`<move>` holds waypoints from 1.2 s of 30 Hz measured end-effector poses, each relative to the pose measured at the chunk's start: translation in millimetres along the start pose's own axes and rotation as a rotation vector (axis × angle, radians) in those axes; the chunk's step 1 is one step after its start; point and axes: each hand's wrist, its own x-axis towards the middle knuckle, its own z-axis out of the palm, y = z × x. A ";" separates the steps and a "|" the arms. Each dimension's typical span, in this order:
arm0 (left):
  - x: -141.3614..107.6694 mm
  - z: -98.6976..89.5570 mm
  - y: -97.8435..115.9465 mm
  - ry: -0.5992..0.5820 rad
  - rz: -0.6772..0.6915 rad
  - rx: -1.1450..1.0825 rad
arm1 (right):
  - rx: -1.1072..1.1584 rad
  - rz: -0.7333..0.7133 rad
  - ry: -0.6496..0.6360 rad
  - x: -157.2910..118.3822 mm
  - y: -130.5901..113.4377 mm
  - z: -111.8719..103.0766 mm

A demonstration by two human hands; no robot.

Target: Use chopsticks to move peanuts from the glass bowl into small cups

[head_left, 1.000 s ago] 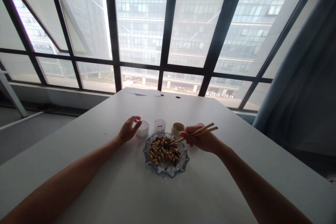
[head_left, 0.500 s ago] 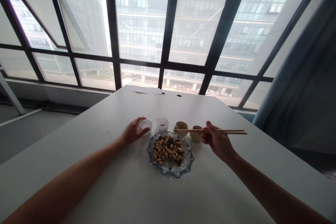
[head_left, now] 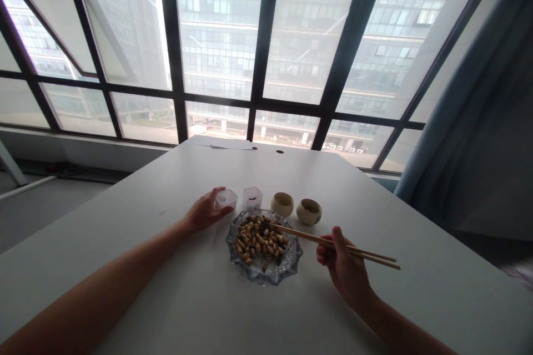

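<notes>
My right hand (head_left: 343, 263) grips a pair of wooden chopsticks (head_left: 306, 234). Their tips reach over the right back part of a scalloped glass bowl (head_left: 287, 272), at the peanuts and darker pieces (head_left: 260, 238) heaped inside; whether they pinch a piece is too small to tell. My left hand (head_left: 206, 211) wraps its thumb and fingers around a small clear plastic cup (head_left: 226, 199) behind the bowl's left side. Beside it stands a second clear cup (head_left: 252, 198) with a few dark bits at the bottom. Two beige round cups (head_left: 282, 205) (head_left: 308, 212) follow to the right.
All of this stands on a white table (head_left: 187, 288). White paper sheets (head_left: 220, 144) lie at its far edge, near a dark round hole (head_left: 280, 151). Large windows (head_left: 308, 39) rise behind, with a blue curtain (head_left: 453, 100) at the right.
My right hand has moved down and nearer, bringing the chopstick tips from above the beige cups down to the heap in the glass bowl. My left hand keeps its place at the clear cup.
</notes>
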 end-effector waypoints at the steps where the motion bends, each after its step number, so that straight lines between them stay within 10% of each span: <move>1: 0.2 0.4 -0.8 0.004 0.002 -0.004 | 0.003 -0.009 -0.004 -0.8 1.1 -0.5; 36: 1.0 4.6 -4.8 0.036 0.032 -0.058 | -0.212 -0.318 -0.222 -23.8 3.4 4.3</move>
